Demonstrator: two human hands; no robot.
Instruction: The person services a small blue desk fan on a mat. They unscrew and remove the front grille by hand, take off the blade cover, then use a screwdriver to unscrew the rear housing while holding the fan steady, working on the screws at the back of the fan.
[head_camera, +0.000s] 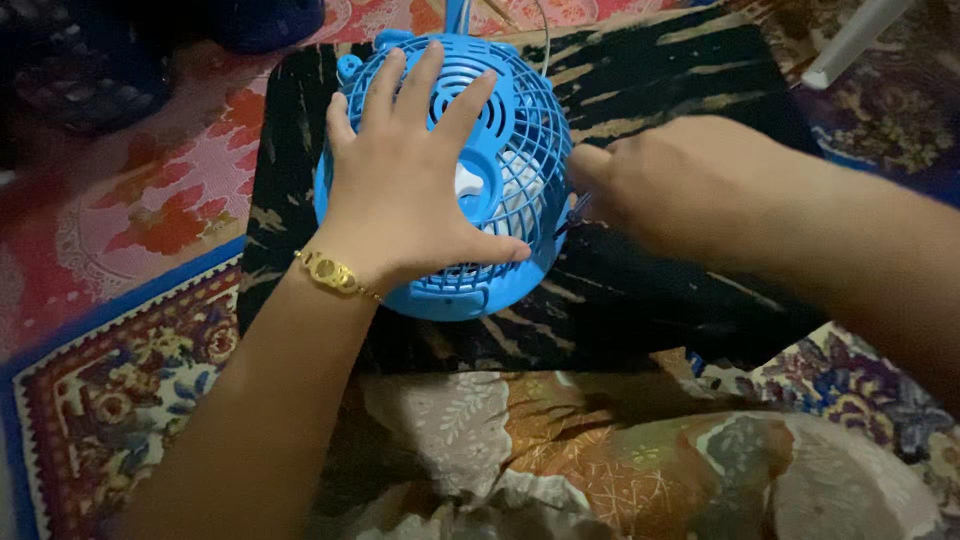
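Head view: the left hand (405, 190) lies spread flat on a small blue fan (520, 140), pressing its grille. The right hand (680, 185), closed, pinches a thin tool (576, 215) at the fan's edge. Black mat (680, 90) beneath both hands.

Centre frame blocked: blue fan (500, 175) w/ left hand (405, 190) spread flat over its grille, right hand (680, 180) tight vs its right rim. Free room: black mat (690, 90) upper right, and mat strip below fan. White bar (850, 40) crosses top-right corner.
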